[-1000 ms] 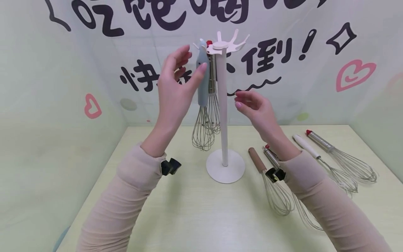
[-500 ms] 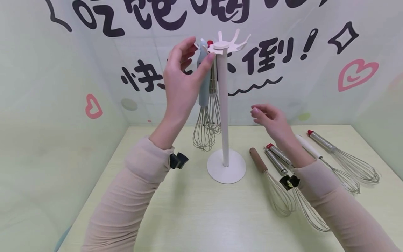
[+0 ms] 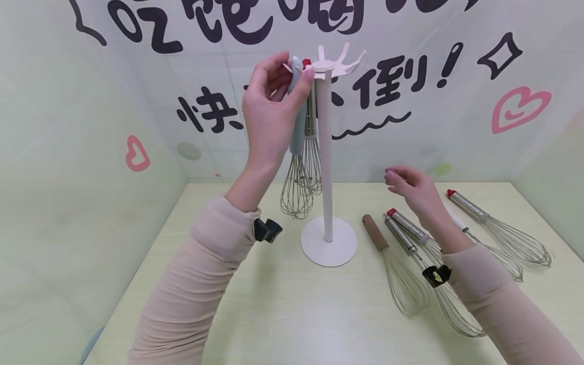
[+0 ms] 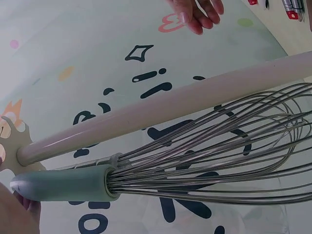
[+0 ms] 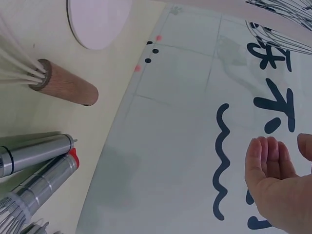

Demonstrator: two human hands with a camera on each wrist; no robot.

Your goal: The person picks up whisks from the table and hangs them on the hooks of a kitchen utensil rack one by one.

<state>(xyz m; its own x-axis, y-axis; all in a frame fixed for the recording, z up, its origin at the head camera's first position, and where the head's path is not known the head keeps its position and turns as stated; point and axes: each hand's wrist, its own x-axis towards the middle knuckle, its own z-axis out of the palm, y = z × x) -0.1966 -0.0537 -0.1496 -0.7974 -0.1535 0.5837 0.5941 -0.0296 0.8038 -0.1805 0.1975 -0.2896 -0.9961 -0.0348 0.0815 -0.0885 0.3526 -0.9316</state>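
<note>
A white whisk stand (image 3: 325, 162) with a round base and hooked top stands upright on the table. A whisk with a blue handle (image 3: 297, 137) hangs from one hook. Just behind it hangs a metal-handled whisk (image 3: 312, 114) with a red tip, partly hidden. My left hand (image 3: 271, 119) is at the stand's top, its thumb against the hooked head and its curled fingers around a hook beside the blue handle. In the left wrist view only part of that hand (image 4: 17, 214) shows. My right hand (image 3: 417, 195) holds nothing, its fingers loosely bent above the table's right side.
On the table's right lie a brown-handled whisk (image 3: 375, 233), a metal-handled whisk (image 3: 401, 235), a red-tipped whisk (image 3: 408, 225), a white-handled one (image 3: 456, 218) partly behind my right arm, and another red-tipped whisk (image 3: 470, 207). Behind the table hangs a printed backdrop (image 3: 219, 152).
My left hand has moved up and right along the blue handle to the stand's head, its fingers closing in. My right hand has drawn right and down, away from the stand.
</note>
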